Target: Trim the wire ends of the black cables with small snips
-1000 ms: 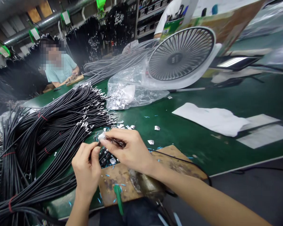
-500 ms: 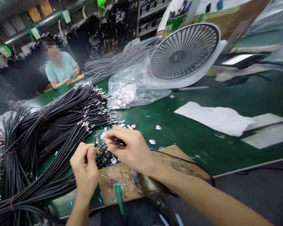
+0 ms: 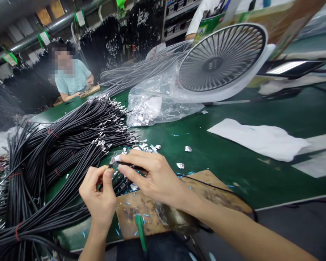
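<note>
My left hand (image 3: pixel 99 194) is closed, pinching a black cable (image 3: pixel 110 166) near its stripped end between thumb and forefinger. My right hand (image 3: pixel 159 177) comes in from the right, its fingers closed around a slim dark tool (image 3: pixel 138 168) whose kind I cannot make out. White wrapping (image 3: pixel 116 158) covers its forefinger tip, which touches or nearly touches the cable end. Bundles of black cables (image 3: pixel 70 127) with silvery ends lie to the left, some tied with red bands. Scraps of silver foil (image 3: pixel 143 146) are scattered just beyond my hands.
A stained wooden board (image 3: pixel 133 217) with blue bits and a green-handled tool (image 3: pixel 139 230) lies at the near edge. Beyond are a clear plastic bag (image 3: pixel 163 108), a round fan (image 3: pixel 220 61) and white sheets (image 3: pixel 255 137). A person (image 3: pixel 72 78) sits across the green table (image 3: pixel 190 130).
My right fingertips have moved left and down onto the cable end, closing the small gap to my left hand. The whole view has shifted slightly.
</note>
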A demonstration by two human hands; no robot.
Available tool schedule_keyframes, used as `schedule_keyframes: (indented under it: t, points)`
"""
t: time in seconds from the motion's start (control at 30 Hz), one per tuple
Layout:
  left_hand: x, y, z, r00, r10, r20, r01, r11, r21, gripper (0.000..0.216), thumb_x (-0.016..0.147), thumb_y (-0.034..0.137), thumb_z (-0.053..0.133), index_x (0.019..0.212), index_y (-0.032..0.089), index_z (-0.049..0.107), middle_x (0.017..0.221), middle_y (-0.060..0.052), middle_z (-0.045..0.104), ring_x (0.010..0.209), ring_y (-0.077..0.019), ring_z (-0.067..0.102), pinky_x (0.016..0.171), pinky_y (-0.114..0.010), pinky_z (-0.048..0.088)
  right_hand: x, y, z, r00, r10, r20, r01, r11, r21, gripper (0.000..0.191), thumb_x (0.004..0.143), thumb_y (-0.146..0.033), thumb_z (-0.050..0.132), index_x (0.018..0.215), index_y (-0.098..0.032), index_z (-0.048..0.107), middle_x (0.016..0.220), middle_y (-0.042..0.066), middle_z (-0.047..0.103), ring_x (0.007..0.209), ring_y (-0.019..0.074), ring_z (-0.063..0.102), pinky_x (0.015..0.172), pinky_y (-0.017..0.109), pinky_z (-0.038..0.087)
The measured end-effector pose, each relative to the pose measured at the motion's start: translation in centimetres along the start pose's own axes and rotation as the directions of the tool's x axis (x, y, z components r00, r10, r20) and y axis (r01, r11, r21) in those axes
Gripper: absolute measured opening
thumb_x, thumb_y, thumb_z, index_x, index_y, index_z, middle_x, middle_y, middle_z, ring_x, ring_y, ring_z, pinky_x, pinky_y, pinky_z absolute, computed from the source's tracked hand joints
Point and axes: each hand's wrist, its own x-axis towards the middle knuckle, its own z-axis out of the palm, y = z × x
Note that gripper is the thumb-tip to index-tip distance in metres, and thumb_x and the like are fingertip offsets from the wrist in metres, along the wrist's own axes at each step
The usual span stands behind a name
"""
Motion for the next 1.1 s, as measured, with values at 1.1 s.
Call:
schedule_keyframes:
  t: [1.1]
  points:
    - [0.5, -0.7, -1.4, 0.985, 0.106, 0.134, -0.079, 0.978, -0.195, 0.013, 0.080, 0.031, 0.064, 0.070, 0.024, 0.069, 0.053, 0.002, 0.055, 0.046, -0.0102, 0.050, 0.042, -0.023, 0.040, 1.0, -0.2, -1.9, 0.934, 0.237, 0.267, -0.329, 0.863, 0.384, 0.013, 0.074, -0.014, 0.057, 0.062, -0.015, 0.055, 0.053, -0.005, 0.044, 0.047, 0.0063, 0.037, 0.044, 0.019, 0.032]
